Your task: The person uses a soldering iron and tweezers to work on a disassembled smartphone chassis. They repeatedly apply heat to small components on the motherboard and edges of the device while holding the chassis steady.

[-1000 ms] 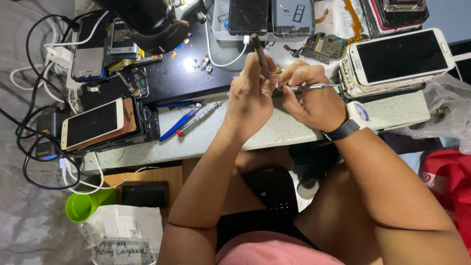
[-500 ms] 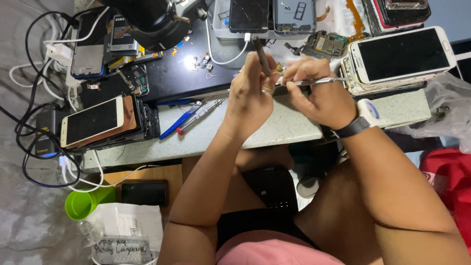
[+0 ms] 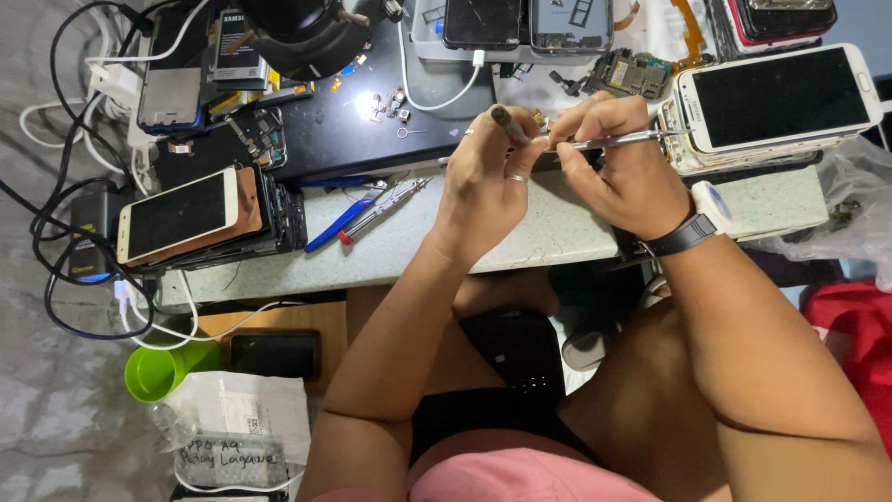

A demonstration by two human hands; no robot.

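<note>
1. Cables [image 3: 56,232] tangle at my far left beside a stack of phones, the top one a gold-edged phone [image 3: 181,216] lying face up; below the bench edge stands a green cup [image 3: 163,372].

2. Blue-handled pliers [image 3: 358,216] lie on the pale worktop [image 3: 557,232], untouched, just left of my left wrist.

3. My left hand [image 3: 488,172] is curled shut around a dark-handled tool [image 3: 506,123], whose blunt end sticks up past my knuckles. A second ago this hand sat a little lower; it has crept up toward the dark mat [image 3: 325,139], so the work now sits right at the mat's near edge.

4. Whatever small part I am working on lies between my two hands, hidden under my fingertips; I cannot tell its shape.

5. My right hand [image 3: 618,167], a black watch on the wrist, pinches a slim metal tool [image 3: 604,142] that lies nearly level, its far end pointing right toward the white phone [image 3: 780,98]. It has swung from a slight tilt to almost flat, which I judge means I am levering at the part, not picking it up.

6. A bare circuit board [image 3: 632,72] rests just above my right knuckles, not touched.
</note>
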